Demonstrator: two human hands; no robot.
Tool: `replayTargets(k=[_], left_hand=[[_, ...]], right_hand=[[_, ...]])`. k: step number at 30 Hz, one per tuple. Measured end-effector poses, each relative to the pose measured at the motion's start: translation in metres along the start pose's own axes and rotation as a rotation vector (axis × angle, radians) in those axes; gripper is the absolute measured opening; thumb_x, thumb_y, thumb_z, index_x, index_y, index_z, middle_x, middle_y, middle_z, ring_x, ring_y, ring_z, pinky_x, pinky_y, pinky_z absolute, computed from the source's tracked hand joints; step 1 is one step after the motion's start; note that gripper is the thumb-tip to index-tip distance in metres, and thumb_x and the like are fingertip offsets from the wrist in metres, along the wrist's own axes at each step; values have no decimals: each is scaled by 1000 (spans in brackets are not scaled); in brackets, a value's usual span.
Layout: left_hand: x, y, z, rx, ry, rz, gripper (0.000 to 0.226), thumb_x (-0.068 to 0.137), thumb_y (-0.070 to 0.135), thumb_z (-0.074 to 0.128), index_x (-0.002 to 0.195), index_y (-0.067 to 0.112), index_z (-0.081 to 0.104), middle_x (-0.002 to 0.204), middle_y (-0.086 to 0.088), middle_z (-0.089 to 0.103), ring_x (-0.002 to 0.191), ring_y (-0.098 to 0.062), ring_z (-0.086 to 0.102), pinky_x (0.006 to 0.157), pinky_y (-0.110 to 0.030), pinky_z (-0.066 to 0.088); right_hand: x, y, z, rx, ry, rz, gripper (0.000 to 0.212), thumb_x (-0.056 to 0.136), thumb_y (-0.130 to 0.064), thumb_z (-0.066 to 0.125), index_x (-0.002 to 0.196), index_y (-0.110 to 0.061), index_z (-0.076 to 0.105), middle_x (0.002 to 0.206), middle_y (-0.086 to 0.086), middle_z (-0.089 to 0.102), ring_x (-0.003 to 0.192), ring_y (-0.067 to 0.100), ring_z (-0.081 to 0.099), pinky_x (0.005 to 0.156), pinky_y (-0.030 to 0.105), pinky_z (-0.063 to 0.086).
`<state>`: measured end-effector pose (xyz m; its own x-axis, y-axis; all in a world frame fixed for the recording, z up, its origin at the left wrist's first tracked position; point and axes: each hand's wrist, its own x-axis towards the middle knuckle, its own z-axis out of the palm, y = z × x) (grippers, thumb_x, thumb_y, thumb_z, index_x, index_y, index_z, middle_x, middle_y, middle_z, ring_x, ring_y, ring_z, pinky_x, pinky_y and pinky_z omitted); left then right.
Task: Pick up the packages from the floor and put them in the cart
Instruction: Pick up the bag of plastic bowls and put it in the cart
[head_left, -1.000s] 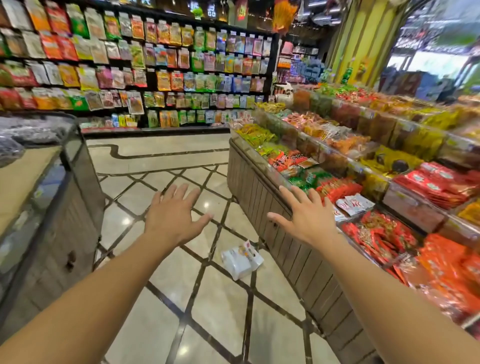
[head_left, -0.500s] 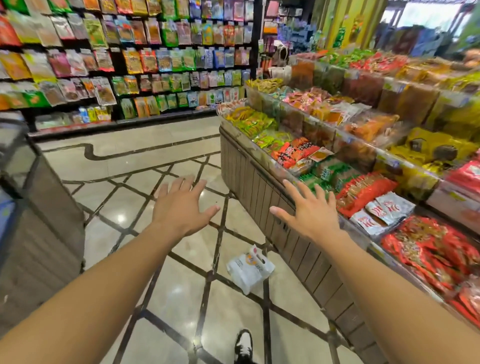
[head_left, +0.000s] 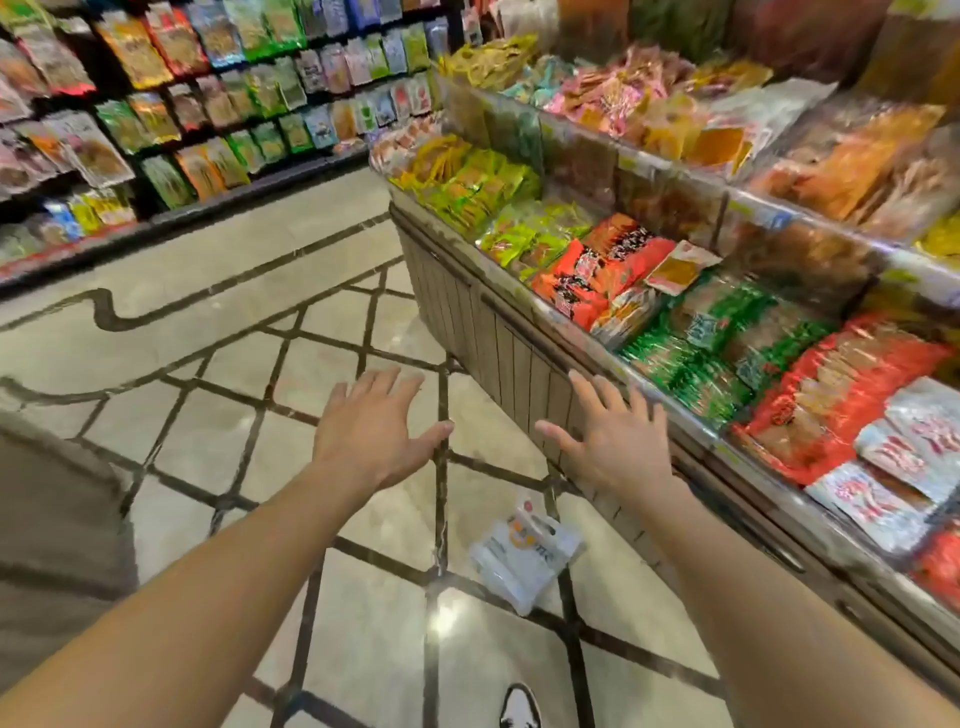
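Observation:
A white package (head_left: 522, 553) with an orange and red print lies on the tiled floor, close to the foot of the display counter. My left hand (head_left: 376, 428) is stretched out above the floor, fingers apart, holding nothing. My right hand (head_left: 610, 439) is also spread and holds nothing; it hovers in front of the counter's slatted side, above and beyond the package. Both hands are well clear of the package. No cart is in view.
A long display counter (head_left: 498, 332) filled with snack packets runs along the right. Wall shelves (head_left: 182, 104) of hanging packets stand at the back left. A grey counter (head_left: 57, 519) is at the left edge. My shoe (head_left: 519, 706) shows at the bottom.
The view has moved forward and tilted down. The package now lies nearer and lower in view, below my hands. Both hands stay spread and hold nothing.

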<state>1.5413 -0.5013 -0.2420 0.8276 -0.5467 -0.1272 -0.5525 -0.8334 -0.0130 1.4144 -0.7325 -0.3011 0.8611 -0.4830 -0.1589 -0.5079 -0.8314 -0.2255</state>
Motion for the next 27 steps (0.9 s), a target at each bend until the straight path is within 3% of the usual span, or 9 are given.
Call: replayTargets(k=[4,8,10,13,16,18,21,24,27], left_hand=[[68,9,72,-44,-132,35,83,95,77,37,163,30,29,171,-2,28,157,-25,25,126,-46,21],[123,18,169,-105,-286,123,82,97,73,40,164,29,27,169,-1,31,155,-23,29,123,-42,26],[148,23,224,-164,-337,134,81,97,70,44,164,27,29,167,-2,36,152,-24,35,120,-41,30],[178,35,308,-281,-373,131,78,95,71,47,159,26,39,161,-3,46,146,-26,43,115,-40,35],[198,44,399,-332,-364,239,86,87,74,37,152,20,52,150,-6,58,137,-27,54,111,-39,42],[208,43,464,-370,-368,239,81,89,71,40,152,21,53,150,-5,59,137,-27,54,112,-37,41],[216,38,558,-406,-420,224,68,96,64,52,153,27,50,154,2,55,140,-22,50,110,-33,39],[221,33,644,-430,-450,237,60,95,58,56,145,25,58,141,1,63,129,-24,56,99,-33,43],[232,24,720,-433,-472,230,62,94,56,59,146,23,57,141,-3,64,128,-27,58,102,-39,46]], right_hand=[[39,16,67,25,-97,85,117,68,-98,-6,168,-38,11,174,0,24,157,35,25,125,59,24],[66,43,155,137,-178,186,89,94,-84,32,167,-36,16,171,-2,29,154,32,28,120,50,32],[78,56,204,163,-196,220,86,96,-80,33,166,-32,22,168,0,34,151,31,34,118,49,38],[97,72,285,215,-183,279,98,87,-86,25,163,-25,37,160,5,49,144,34,46,112,51,45],[112,83,383,265,-147,338,81,95,-71,45,157,-19,49,148,9,61,131,37,59,100,52,53],[122,88,447,273,-132,357,74,97,-66,55,153,-18,53,144,9,64,125,37,63,97,49,55],[129,93,539,299,-234,411,83,95,-74,49,160,-23,43,157,4,53,139,31,52,112,45,46],[128,93,627,347,-264,530,97,82,-86,30,163,-31,35,163,0,45,144,30,47,114,50,45],[129,98,700,455,-339,645,97,85,-85,39,166,-38,18,170,-3,30,152,29,35,120,49,38]])
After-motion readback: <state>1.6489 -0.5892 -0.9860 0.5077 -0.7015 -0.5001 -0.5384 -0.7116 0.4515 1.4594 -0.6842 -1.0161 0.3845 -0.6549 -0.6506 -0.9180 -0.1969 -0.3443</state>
